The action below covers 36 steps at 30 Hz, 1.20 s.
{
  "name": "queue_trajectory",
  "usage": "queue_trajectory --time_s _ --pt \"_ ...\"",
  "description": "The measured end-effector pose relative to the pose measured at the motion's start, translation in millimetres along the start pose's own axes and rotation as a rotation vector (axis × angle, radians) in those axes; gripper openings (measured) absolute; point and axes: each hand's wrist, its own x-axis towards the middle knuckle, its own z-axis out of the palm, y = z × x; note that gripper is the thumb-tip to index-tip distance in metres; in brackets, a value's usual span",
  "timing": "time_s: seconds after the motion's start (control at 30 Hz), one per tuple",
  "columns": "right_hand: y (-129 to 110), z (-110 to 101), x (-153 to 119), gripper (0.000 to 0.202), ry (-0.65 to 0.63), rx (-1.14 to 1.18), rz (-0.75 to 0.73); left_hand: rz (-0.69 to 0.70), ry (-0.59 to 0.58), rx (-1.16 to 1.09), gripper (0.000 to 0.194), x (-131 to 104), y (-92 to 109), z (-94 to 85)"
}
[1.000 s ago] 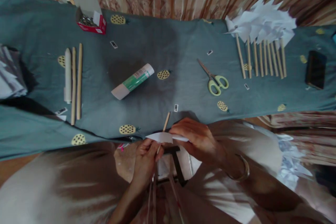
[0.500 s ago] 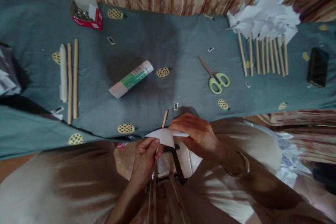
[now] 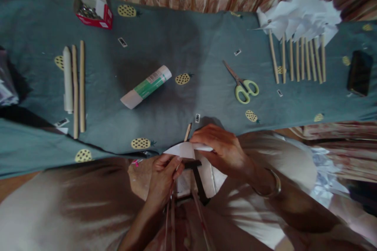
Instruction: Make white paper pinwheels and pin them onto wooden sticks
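A folded piece of white paper (image 3: 183, 150) is held between my two hands at the table's near edge. My left hand (image 3: 165, 172) pinches its lower left side between thumb and fingers. At its right side, my right hand (image 3: 220, 147) closes its fingers on the paper, the hand's back turned up. A thin wooden stick (image 3: 187, 132) sticks out beyond the paper, close to my right fingertips; its lower part is hidden. Green-handled scissors (image 3: 242, 86) and a white and green tube (image 3: 146, 87) lie farther off on the cloth.
Paper pinwheels on sticks (image 3: 300, 17) lie at the back right, near a dark phone (image 3: 360, 73). A red open box (image 3: 96, 17) of small metal pieces stands back left. Rolled sticks (image 3: 82, 86) lie on the left of the green tablecloth (image 3: 165, 125).
The view has shifted slightly. The paper's near flap has tipped and looks shorter, while both hands keep nearly the same places and hold on it.
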Motion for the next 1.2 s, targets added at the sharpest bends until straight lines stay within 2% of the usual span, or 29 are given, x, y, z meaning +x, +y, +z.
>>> queue_trajectory --time_s 0.23,0.43,0.7,1.2 --pt "-0.6 -0.7 1.5 0.013 0.002 -0.009 0.0 0.041 -0.031 0.034 0.037 -0.4 -1.1 -1.5" --pt "-0.4 -0.2 0.9 0.02 0.027 -0.004 0.016 0.048 0.003 0.054 0.033 -0.7 -1.3 -1.7" --pt "-0.5 -0.8 -1.4 0.023 0.02 0.05 0.039 0.028 0.011 0.144 0.038 -6.0 8.7 4.5" --pt "-0.4 0.3 1.8 0.013 0.047 0.014 0.062 0.001 -0.008 0.192 0.035 -7.8 6.2 2.9"
